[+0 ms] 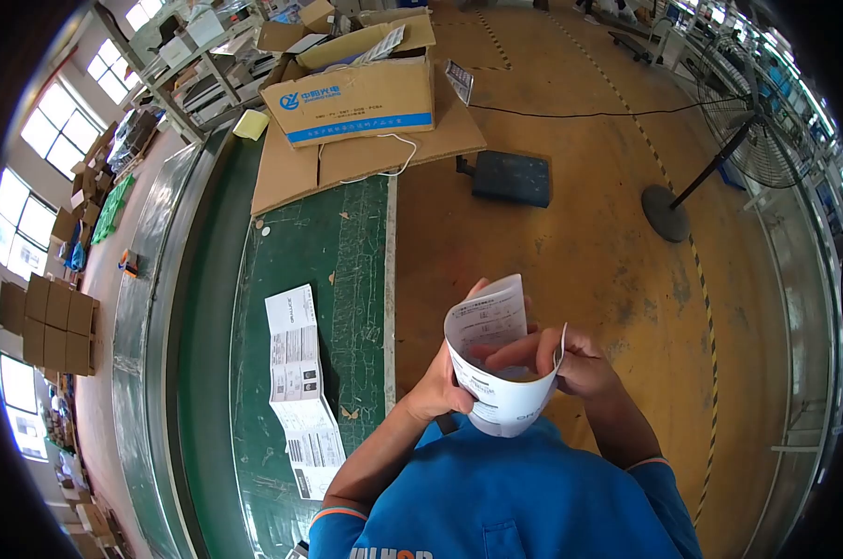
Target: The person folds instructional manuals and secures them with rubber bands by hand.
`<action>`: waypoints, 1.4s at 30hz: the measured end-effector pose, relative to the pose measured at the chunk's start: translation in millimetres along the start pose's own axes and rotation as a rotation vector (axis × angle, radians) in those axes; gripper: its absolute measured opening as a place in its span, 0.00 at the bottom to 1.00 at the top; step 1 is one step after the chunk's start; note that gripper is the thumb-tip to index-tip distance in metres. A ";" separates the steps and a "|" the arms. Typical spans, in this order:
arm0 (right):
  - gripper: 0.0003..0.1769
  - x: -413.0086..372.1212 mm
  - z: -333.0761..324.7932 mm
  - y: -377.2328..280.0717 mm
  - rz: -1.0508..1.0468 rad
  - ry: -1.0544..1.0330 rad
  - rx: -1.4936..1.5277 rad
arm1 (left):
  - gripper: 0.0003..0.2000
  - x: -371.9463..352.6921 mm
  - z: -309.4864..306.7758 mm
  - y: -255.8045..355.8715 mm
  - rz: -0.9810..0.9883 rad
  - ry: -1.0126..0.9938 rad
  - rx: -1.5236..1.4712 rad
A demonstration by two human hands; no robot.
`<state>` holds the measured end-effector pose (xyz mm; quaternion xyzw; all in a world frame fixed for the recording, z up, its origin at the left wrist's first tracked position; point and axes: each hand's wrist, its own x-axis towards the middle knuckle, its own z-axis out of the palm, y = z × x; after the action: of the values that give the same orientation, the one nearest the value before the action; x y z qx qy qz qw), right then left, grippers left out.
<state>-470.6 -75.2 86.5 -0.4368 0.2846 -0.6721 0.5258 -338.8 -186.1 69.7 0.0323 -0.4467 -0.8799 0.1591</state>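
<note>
A white printed leaflet (507, 408) is bent into a loop in front of my chest. My left hand (443, 384) grips its left side, with the thumb on the outer face and fingers behind. My right hand (580, 365) is closed at the right edge, its fingers reaching inside the curve. Some fingertips are hidden by the paper. On the green bench to the left lies a second printed sheet (300, 387), long and creased with fold lines, apart from both hands.
An open cardboard box (352, 101) stands on flat cardboard (286, 168) at the far end of the green workbench (296, 238). A black platform (511, 179) rests on the floor beyond. To the right are a standing fan (666, 212) and a cable (589, 114).
</note>
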 end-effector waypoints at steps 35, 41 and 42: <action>0.15 -2.2 -39.8 -0.3 0.111 0.525 -0.410 | 0.33 -11.1 -7.0 -0.3 0.433 0.343 0.256; 0.14 0.7 -44.9 3.8 0.101 0.427 -0.262 | 0.29 -26.1 -8.5 -5.1 0.234 0.351 0.308; 0.14 1.9 -46.4 4.3 0.095 0.406 -0.260 | 0.29 -28.5 -4.1 -7.3 0.238 0.377 0.306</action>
<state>-509.8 -81.8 62.2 -0.3429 0.4888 -0.6784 0.4281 -312.8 -176.4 58.9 0.1662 -0.5377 -0.7556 0.3351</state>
